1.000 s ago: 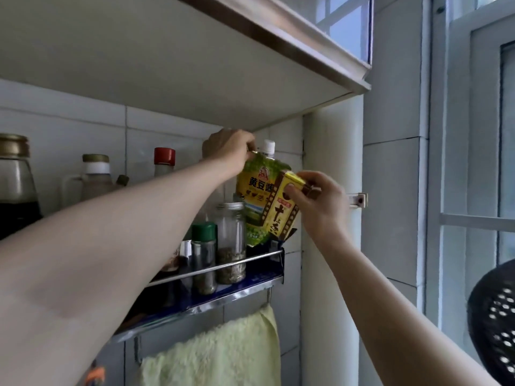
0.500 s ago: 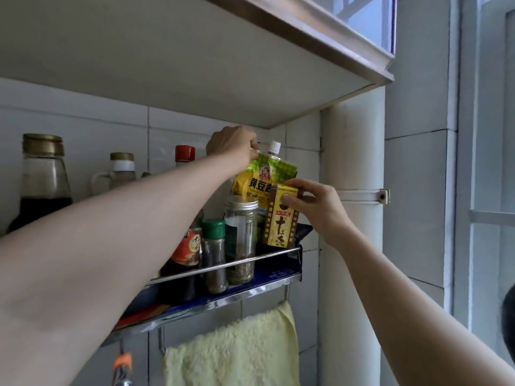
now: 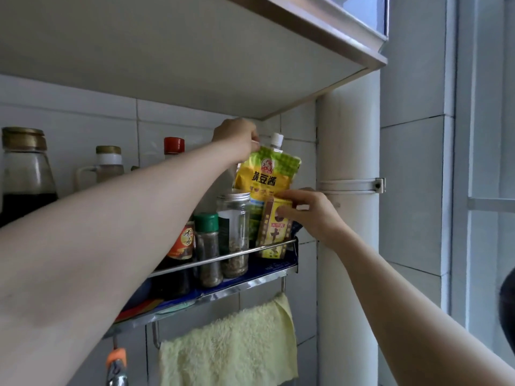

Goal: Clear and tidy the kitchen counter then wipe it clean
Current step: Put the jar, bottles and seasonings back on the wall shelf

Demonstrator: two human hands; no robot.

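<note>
My left hand (image 3: 237, 139) pinches the top of the soybean paste pouch (image 3: 266, 174), tilting it back so my right hand (image 3: 308, 211) can seat the yellow spice box (image 3: 274, 232) it grips behind the wall rack (image 3: 223, 257) rail, probably touching down already.

The left forearm (image 3: 117, 232) hides much of the rack (image 3: 223, 257) and the bottles standing behind it. The yellow box (image 3: 271, 238) and clear jar (image 3: 235, 235) cover the pouch's (image 3: 264, 176) lower part. The yellow towel (image 3: 228, 346) below the rack runs off the bottom edge.
</note>
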